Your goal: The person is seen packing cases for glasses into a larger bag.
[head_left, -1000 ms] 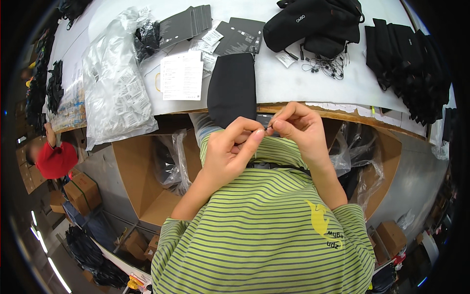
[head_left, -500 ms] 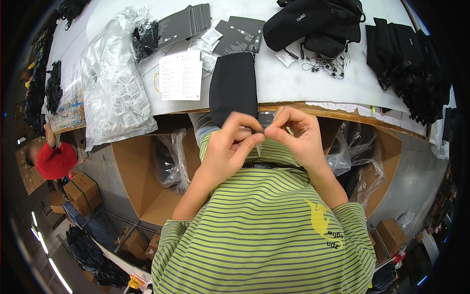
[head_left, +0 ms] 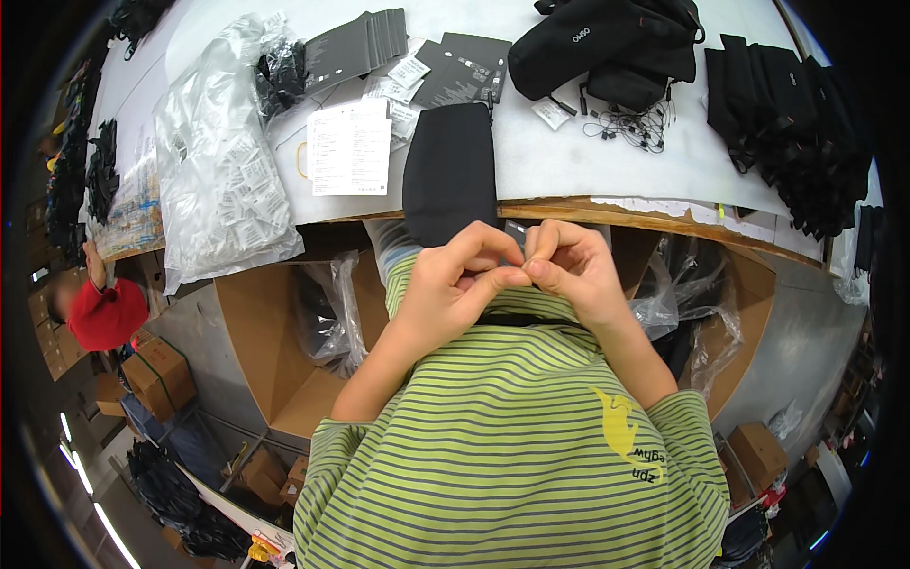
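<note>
My left hand (head_left: 453, 280) and my right hand (head_left: 580, 270) meet in front of my waist, just beyond the table's near edge. Both are closed, thumbs pinched against fingertips that touch each other. Whatever is between the fingertips is too small to make out. Behind them shows a bit of a small dark grey card (head_left: 516, 230), mostly hidden by my fingers. A flat black fabric pouch (head_left: 451, 171) lies on the table just past my left hand, its lower end hanging over the edge.
On the white table (head_left: 540, 171) are a clear plastic bag of white packets (head_left: 227, 180), a printed white sheet (head_left: 347, 152), dark cards (head_left: 355, 49), black bags (head_left: 607, 43), tangled black cords (head_left: 630, 123) and stacked black pouches (head_left: 791, 123). Open cardboard boxes (head_left: 261, 322) stand below. A red-sleeved person (head_left: 106, 313) is far left.
Both hands have come slightly nearer my body, and their fingertips have closed together. Less of the dark grey card shows, and the pale strip below my fingers is out of sight.
</note>
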Demonstrator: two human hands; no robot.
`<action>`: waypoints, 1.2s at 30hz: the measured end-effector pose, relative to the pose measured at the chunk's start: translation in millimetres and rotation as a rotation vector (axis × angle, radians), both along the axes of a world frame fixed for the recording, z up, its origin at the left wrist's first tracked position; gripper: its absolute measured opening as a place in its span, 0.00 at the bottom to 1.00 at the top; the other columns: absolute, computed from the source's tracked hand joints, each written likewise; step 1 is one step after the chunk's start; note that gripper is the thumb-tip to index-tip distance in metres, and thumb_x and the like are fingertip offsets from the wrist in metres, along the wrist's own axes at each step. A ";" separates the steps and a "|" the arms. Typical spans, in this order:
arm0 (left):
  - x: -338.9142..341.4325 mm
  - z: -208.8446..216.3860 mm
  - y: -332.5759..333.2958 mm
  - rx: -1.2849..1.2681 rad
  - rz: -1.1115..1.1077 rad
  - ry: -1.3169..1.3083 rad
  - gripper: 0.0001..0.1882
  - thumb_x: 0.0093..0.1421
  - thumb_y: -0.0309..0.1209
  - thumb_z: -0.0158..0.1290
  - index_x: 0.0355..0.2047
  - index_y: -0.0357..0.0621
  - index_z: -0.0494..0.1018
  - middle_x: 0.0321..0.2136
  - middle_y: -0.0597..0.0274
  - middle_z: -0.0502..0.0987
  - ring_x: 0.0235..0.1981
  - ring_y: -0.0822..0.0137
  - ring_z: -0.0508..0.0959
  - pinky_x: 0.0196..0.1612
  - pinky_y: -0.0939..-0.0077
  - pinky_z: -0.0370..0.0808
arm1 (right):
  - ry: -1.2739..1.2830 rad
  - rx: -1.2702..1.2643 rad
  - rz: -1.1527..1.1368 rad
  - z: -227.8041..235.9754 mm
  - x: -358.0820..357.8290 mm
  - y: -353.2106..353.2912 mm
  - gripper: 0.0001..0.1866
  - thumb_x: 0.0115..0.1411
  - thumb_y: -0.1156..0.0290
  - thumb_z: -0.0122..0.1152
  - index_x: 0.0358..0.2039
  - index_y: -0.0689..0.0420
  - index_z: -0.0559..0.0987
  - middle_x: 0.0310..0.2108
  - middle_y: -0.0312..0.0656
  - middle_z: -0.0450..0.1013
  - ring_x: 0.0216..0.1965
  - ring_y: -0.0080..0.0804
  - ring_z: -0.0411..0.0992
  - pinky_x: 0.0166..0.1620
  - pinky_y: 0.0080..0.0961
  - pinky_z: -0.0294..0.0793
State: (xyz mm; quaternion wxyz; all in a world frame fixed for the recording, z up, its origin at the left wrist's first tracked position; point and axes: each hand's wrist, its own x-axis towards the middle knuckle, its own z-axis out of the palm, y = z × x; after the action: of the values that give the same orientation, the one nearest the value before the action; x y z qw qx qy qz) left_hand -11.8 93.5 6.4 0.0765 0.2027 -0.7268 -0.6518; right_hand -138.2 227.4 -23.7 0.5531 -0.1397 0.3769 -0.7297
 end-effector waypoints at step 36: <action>-18.9 -18.2 -42.4 -0.921 -0.302 0.317 0.17 0.38 0.24 0.63 0.32 0.46 0.74 0.38 0.66 0.76 0.45 0.60 0.72 0.47 0.66 0.68 | 1.145 0.234 0.416 55.7 -68.7 -4.3 0.06 0.52 0.74 0.60 0.25 0.61 0.73 0.14 0.35 0.62 0.16 0.23 0.56 0.23 0.19 0.58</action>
State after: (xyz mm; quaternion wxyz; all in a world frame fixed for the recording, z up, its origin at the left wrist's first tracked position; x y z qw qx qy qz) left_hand -30.7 51.1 -11.8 0.1721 -0.0607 -0.9394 -0.2902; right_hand -207.0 223.1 32.0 0.4054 -0.5179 0.6561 -0.3700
